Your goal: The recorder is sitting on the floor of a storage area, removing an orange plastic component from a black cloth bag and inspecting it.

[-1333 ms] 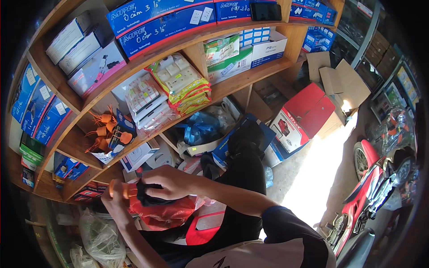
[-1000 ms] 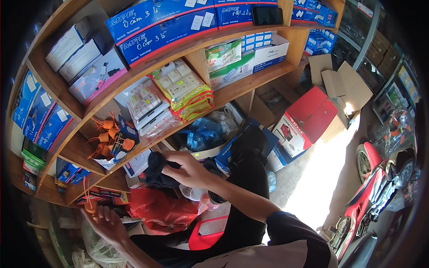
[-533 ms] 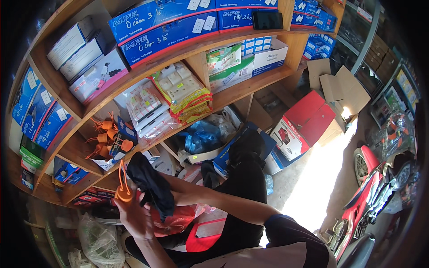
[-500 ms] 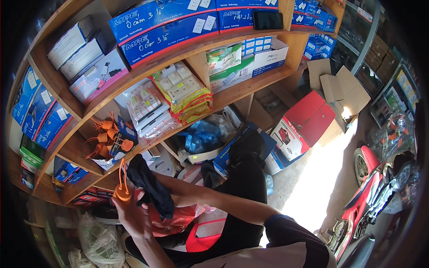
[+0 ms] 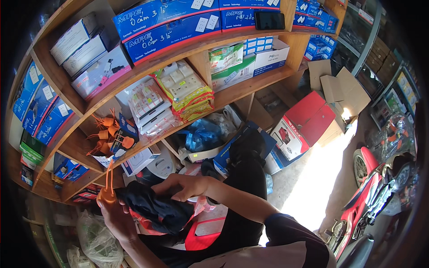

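A: From my seat far away I ask first: how far is the work?

B: I judge it is in the middle. The largest thing I see is the wooden shelf [image 5: 250, 87]. Next comes the dark cloth [image 5: 156, 212]; the right hand [image 5: 183, 185] bends its fingers over it and seems to grip it, though the fingertips are partly hidden from me. A group of loose orange fittings [image 5: 104, 134] lies on the shelf, and I cannot tell if these are already handled. Smallest is one orange fitting [image 5: 106, 195], held between the thumb and fingers of the left hand [image 5: 118, 219], just beside the cloth, its thin cords [image 5: 110, 174] standing upward.

A: So what is done, and what is left?

B: Fitting and cloth are both taken up; neither is put down yet. More I cannot judge.

A: And which writing do I have in view?

B: The long blue boxes [image 5: 170, 33] carry a maker's name and white handwriting, both clear. The red-and-white carton [image 5: 290, 134] has print too small for me. On a socket pack [image 5: 172, 80], the yellow sticker [image 5: 182, 82] is also unreadable. On the held fitting I find no label.
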Demonstrator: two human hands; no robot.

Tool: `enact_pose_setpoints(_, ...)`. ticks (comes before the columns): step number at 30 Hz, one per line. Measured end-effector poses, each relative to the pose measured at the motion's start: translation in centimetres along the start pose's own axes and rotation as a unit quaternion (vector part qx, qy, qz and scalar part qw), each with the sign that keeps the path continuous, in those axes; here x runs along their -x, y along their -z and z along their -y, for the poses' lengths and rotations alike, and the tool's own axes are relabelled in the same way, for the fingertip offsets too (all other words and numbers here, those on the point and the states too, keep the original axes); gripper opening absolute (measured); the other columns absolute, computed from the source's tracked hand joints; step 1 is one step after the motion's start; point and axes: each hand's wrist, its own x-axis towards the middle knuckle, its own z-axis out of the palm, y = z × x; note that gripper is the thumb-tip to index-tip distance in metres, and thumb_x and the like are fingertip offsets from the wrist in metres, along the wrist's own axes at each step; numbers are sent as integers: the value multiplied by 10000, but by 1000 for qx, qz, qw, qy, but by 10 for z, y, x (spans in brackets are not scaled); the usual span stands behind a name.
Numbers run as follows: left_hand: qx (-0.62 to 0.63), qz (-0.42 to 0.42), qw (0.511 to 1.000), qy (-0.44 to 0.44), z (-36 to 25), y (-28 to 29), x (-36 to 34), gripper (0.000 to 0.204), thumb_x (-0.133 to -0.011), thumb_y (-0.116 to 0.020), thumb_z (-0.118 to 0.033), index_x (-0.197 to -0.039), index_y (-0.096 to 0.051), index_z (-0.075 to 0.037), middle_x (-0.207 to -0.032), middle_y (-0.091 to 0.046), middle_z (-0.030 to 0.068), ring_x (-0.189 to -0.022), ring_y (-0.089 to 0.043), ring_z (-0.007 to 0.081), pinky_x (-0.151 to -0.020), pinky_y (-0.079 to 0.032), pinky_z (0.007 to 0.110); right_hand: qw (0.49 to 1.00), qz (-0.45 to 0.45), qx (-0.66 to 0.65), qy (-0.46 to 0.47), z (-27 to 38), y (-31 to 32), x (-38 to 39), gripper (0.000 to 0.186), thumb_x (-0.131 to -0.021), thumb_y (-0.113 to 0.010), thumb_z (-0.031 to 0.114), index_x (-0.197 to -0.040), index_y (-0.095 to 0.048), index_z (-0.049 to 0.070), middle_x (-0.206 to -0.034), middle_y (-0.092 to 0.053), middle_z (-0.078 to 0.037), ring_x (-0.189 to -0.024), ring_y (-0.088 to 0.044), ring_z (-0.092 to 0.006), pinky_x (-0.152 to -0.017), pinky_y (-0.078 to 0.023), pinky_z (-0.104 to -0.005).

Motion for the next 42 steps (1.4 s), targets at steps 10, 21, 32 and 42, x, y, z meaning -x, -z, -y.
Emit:
enact_pose_setpoints(10,-208,87,973,-43,-30,-85,33,740,-747,-855,-505,-1097,-530,59,-803,-652,125,-545,-617,145,-478,-527,239,966,62,111,-223,-7,-16,-13,279,-938,-637,247,-1014,-726,-6,-741,-657,42,-658,-577,-52,-605,-450,-263)
enact_pose_setpoints(21,-265,264,925,-68,4,-116,45,466,-724,-896,-213,-1004,-593,3,-857,-683,65,-750,-666,116,-692,-524,256,967,49,213,-132,-26,-22,5,300,-885,-640,134,-1179,-652,75,-1099,-674,-73,-1017,-634,-143,-877,-509,-297)
enact_pose_setpoints(32,-382,459,789,-145,44,-146,60,449,-628,-959,-240,-905,-669,-39,-711,-702,42,-600,-707,125,-594,-558,249,978,-51,175,-96,-30,-37,27,288,-890,-641,126,-1174,-652,77,-1087,-677,-75,-1010,-641,-156,-881,-513,-307)
enact_pose_setpoints(42,-99,183,975,-74,60,-119,58,545,-814,-837,-195,-1200,-475,-64,-1112,-598,170,-759,-657,228,-582,-553,312,951,-277,137,27,-14,-34,-1,278,-894,-642,119,-1169,-651,78,-1077,-679,-76,-1005,-648,-168,-884,-515,-317)
